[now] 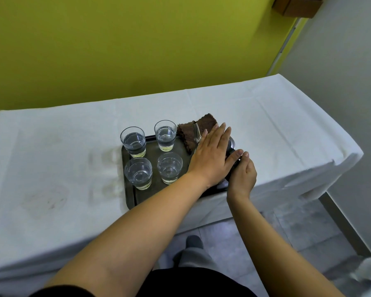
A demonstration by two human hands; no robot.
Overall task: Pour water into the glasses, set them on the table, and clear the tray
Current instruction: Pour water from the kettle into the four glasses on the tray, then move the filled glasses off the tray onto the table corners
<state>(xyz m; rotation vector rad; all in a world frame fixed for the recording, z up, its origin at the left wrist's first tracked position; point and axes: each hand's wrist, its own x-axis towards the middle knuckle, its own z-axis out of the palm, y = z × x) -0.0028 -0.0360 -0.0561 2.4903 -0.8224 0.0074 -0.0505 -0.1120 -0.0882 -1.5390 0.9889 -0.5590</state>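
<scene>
The right hand (242, 174) grips a metal kettle's (231, 146) dark handle; the left hand (212, 155) lies flat across its top. Four filled glasses (153, 154) stand just left on the tray (130, 189), tabletop (51, 146) beneath.

Four clear glasses (151, 154) stand on a dark grey tray (130, 198); the cloth (198, 130) is brown, the tablecloth (266, 125) white, the far wall (116, 43) yellow-green.
</scene>
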